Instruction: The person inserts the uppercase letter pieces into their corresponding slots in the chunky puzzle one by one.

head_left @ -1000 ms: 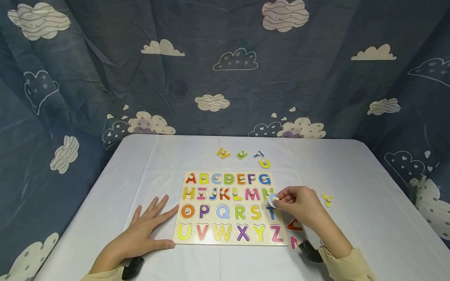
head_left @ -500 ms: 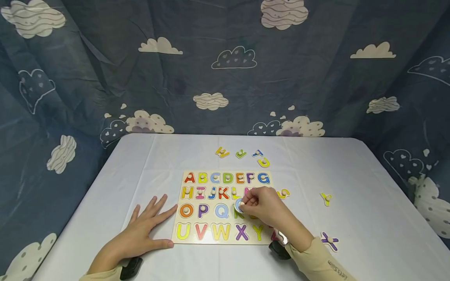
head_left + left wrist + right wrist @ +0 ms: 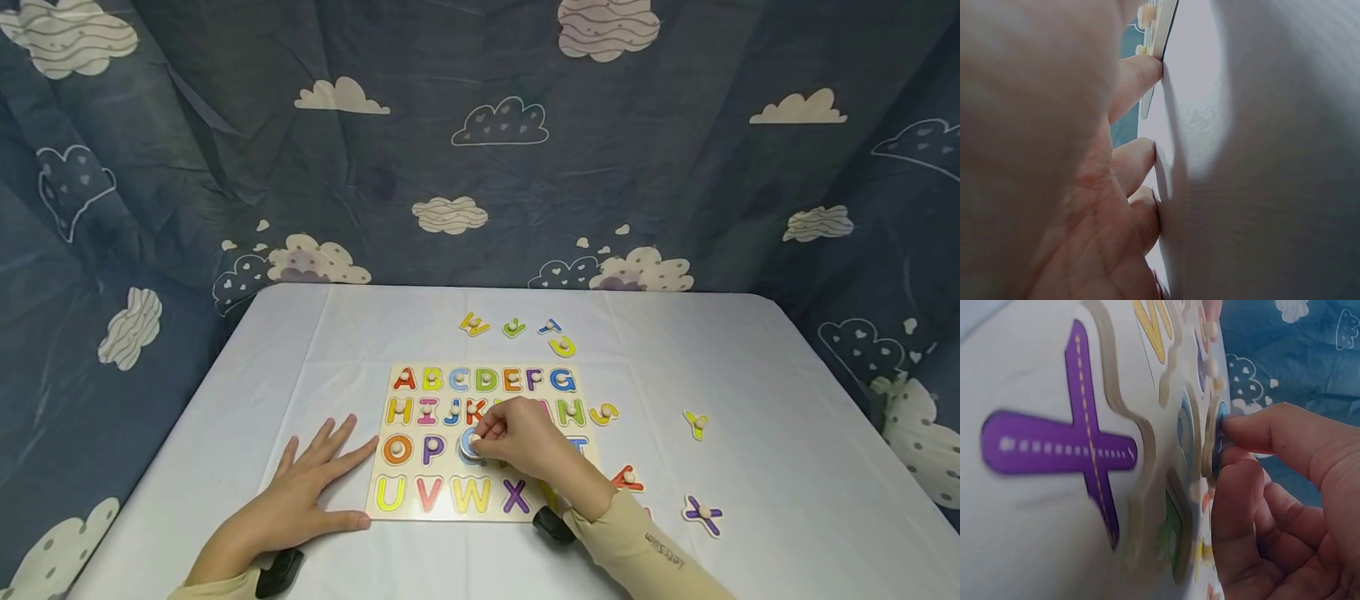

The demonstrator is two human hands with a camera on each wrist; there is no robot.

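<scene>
A wooden alphabet puzzle board [image 3: 411,472] lies on the white table. My right hand [image 3: 525,437] pinches a light blue letter Q puzzle piece [image 3: 467,443] between thumb and fingers, over the Q recess in the third row. In the right wrist view, the Q piece [image 3: 1210,444] is just above the board, close to the pale blue Q recess [image 3: 1186,431]. My left hand [image 3: 300,496] lies spread on the table, index fingertip and thumb at the board's left edge. Knobbed letters fill the top two rows, as far as they show, plus O [image 3: 397,450] and P [image 3: 433,450].
Behind the board lie loose W [image 3: 474,324], green R [image 3: 513,328], blue T [image 3: 550,327] and yellow U [image 3: 562,346] pieces. To its right are a yellow S [image 3: 603,414], Y [image 3: 696,425], red V [image 3: 627,478] and purple X [image 3: 702,515]. A cloud-print curtain [image 3: 480,183] hangs behind.
My right hand has carried the Q piece leftward from the board's right edge to the Q recess, uncovering the loose S and X pieces. My left hand stays at the board's left edge.
</scene>
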